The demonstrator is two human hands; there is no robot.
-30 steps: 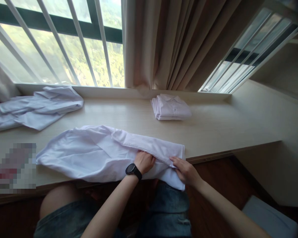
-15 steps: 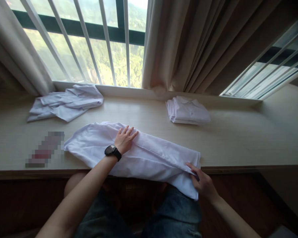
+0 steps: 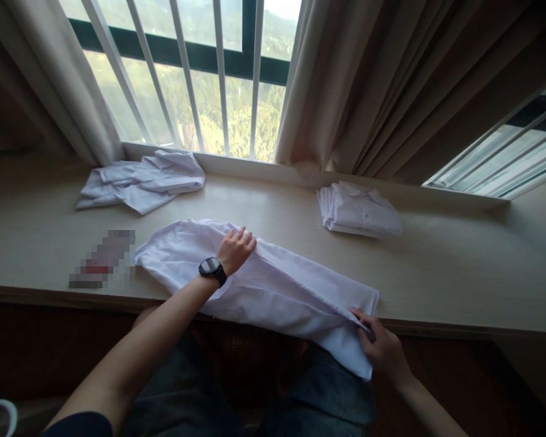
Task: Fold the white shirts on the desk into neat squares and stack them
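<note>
A white shirt lies lengthwise along the front of the light wooden counter, its lower edge hanging over the front edge toward my knees. My left hand, with a black watch on the wrist, is on the shirt's upper part, its fingers drawn in on the cloth at the long fold. At the right end, my right hand pinches the shirt's edge between thumb and fingers. A straight ridge of cloth runs between both hands. The underside of the shirt is hidden.
A crumpled white garment lies at the back left. Folded white shirts with a collar and button showing are stacked at the back right. A blurred-out flat item lies left of the shirt. Behind stand barred windows and curtains.
My left hand's spread fingers have drawn together on the fold. My right hand keeps its pinch at the right end. The whole view has shifted and tilted slightly.
</note>
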